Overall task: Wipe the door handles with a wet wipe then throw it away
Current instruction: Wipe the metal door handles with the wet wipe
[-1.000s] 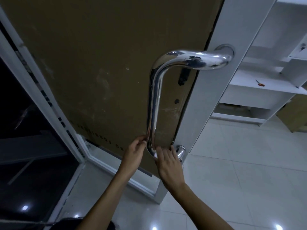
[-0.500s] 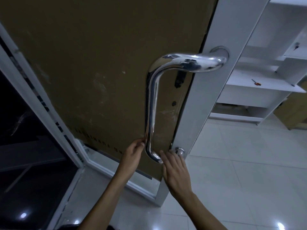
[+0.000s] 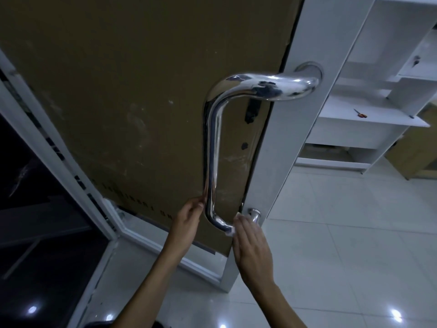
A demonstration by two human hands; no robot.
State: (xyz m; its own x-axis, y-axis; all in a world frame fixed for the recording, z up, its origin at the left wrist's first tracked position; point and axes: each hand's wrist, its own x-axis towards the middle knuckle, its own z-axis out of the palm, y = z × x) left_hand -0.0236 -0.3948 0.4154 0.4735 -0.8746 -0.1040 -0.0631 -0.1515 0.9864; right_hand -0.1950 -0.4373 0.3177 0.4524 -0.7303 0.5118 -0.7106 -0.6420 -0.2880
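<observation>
A long chrome pull handle [image 3: 211, 147] curves down the door [image 3: 118, 91], which is covered in brown cardboard. My left hand [image 3: 188, 217] touches the bar's left side near its lower bend with its fingertips. My right hand [image 3: 251, 247] presses a white wet wipe [image 3: 236, 221] against the handle's bottom foot, fingers nearly straight over it. Only small white edges of the wipe show around the fingers. The lower mount [image 3: 255, 213] sits on the white door frame [image 3: 290, 114] just past my fingertips.
White shelving [image 3: 369, 119] stands at the right with an orange-handled tool [image 3: 360, 113] on it. A brown cabinet [image 3: 416, 152] sits behind it. Glossy white floor tiles [image 3: 331, 233] spread to the right. A dark glass panel [image 3: 35, 209] lies at the left.
My right hand has slid rightward along the handle's bottom bend toward the lower mount, and the wipe's edge now shows. My left hand stays at the bar.
</observation>
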